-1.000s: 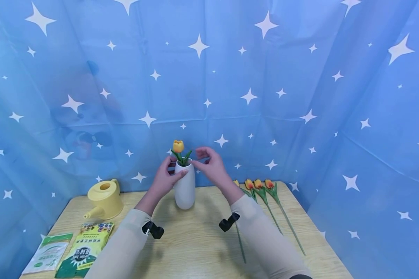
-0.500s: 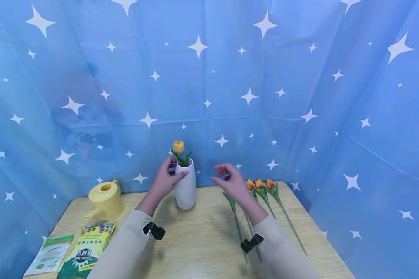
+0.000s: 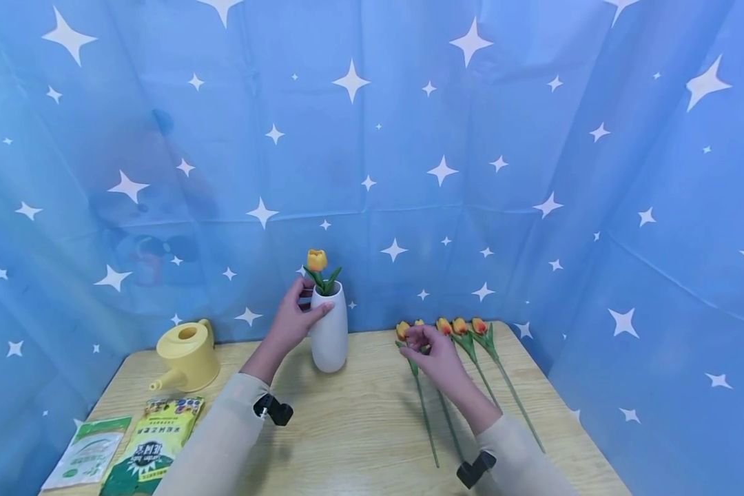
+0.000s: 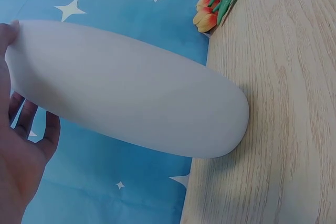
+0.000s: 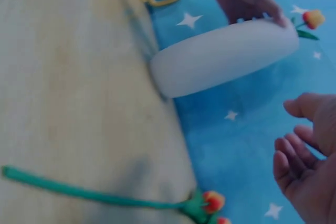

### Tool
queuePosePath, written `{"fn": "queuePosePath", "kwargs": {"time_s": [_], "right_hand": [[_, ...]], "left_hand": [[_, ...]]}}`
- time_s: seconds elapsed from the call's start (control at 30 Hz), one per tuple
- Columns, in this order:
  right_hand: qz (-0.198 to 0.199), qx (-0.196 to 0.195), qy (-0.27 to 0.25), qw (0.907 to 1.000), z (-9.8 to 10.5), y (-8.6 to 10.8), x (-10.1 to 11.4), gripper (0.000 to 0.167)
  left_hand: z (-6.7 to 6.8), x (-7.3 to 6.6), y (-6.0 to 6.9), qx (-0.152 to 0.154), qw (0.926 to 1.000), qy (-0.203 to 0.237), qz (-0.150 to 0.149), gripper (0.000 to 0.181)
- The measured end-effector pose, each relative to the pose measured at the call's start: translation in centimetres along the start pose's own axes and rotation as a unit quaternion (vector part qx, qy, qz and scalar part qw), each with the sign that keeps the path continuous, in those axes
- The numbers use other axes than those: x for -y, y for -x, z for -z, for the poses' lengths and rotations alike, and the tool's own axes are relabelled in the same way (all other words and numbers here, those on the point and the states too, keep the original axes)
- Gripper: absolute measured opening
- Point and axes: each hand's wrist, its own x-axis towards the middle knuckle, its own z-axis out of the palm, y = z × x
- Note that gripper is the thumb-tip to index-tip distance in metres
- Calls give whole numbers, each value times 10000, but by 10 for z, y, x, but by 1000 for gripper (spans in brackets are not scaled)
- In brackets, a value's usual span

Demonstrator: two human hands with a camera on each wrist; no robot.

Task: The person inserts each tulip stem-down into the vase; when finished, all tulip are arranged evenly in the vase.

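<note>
A white vase (image 3: 329,334) stands upright near the table's back edge, a yellow tulip (image 3: 317,260) rising from its mouth. My left hand (image 3: 290,320) grips the vase near its rim, thumb across the front; the left wrist view shows the hand (image 4: 23,150) against the vase (image 4: 126,87). To the right, several orange and yellow tulips (image 3: 461,326) lie on the table with green stems. My right hand (image 3: 440,358) hovers over the leftmost tulips, fingers loosely bent, holding nothing. In the right wrist view this hand (image 5: 310,156) is apart from the vase (image 5: 226,59).
At the table's left stands a yellow watering can (image 3: 188,355). In front of it lie a green-and-yellow packet (image 3: 151,448) and a white-and-green packet (image 3: 87,451). A blue curtain (image 3: 372,158) with white stars hangs behind the wooden table (image 3: 347,434).
My right hand has moved away from the vase mouth, right and down to above the tulips on the table. My left hand and the vase have stayed in place.
</note>
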Motion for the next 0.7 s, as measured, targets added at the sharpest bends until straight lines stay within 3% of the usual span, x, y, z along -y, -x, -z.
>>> {"fn": "queuePosePath", "kwargs": {"time_s": [0.23,0.4,0.7], "right_hand": [[-424,-135,89,9990,-4,12,-24,31],[-393,-129,247,9988,-4,17,-38,32],[-711,2,978,9927,-13,26,-52,47]], "left_hand": [[0,2,0,6,10000,35,9,62],[0,1,0,-7,10000,33,16,62],[-1,0,1,-12,10000,61,70,60]]}}
